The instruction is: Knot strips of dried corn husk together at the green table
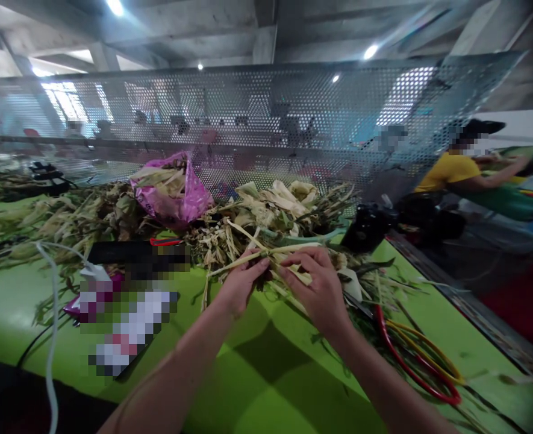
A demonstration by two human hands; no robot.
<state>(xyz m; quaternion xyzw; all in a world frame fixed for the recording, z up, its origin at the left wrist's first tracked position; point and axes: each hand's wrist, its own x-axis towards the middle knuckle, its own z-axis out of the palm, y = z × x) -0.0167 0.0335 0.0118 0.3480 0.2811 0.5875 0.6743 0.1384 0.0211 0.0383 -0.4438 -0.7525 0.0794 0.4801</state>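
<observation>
My left hand (243, 278) is closed, thumb and fingers pinching pale strips of dried corn husk (236, 263) that cross one another in front of me. Close by on the right, my right hand (318, 288) has its thumb and forefinger bent in on the same bundle of strips. Its exact hold at the fingertips is partly hidden. A loose heap of dry husks (288, 208) lies just beyond both hands. Beside my right forearm rests a pair of scissors with large red and yellow loop handles (386, 337), its blades partly covered by husk.
A pink plastic bag (198, 196) of husks stands on the pile. A white cable (53, 337) runs down the left of the green table (270, 386). Behind rises a perforated metal screen (248, 114). A black object (368, 228) sits right; a person in yellow (451, 169) is beyond.
</observation>
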